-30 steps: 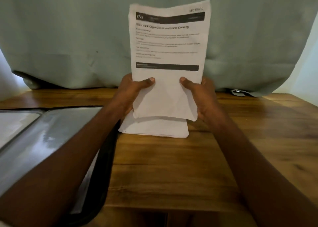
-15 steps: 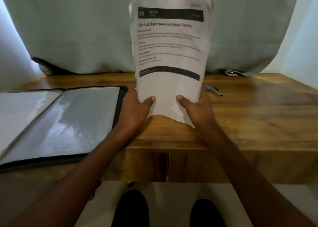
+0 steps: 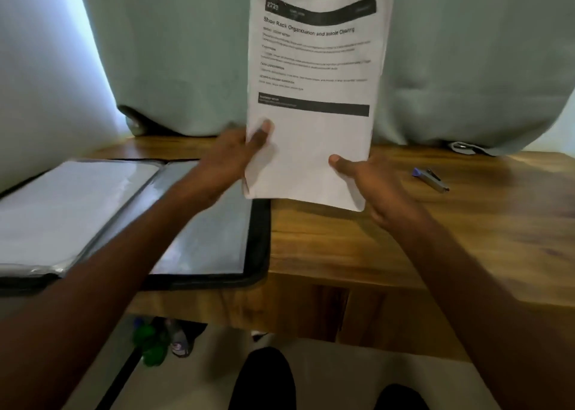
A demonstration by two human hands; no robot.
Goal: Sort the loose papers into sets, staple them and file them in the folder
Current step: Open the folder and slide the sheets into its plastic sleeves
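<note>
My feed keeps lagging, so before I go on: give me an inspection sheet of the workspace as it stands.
Surface: wooden table, bare wood in front of the papers.
Job's things: stack of papers held upright above the table; open folder with clear sleeves lies on the left; stapler lies on the right, apart from the papers.
Clutter: nothing seen on the table.
Hands: left hand grips the stack's left edge; right hand holds its lower right, thumb on the front.
Cables: nothing seen.
Surroundings: grey-green curtain behind; blurred green items on the floor beneath.
</note>
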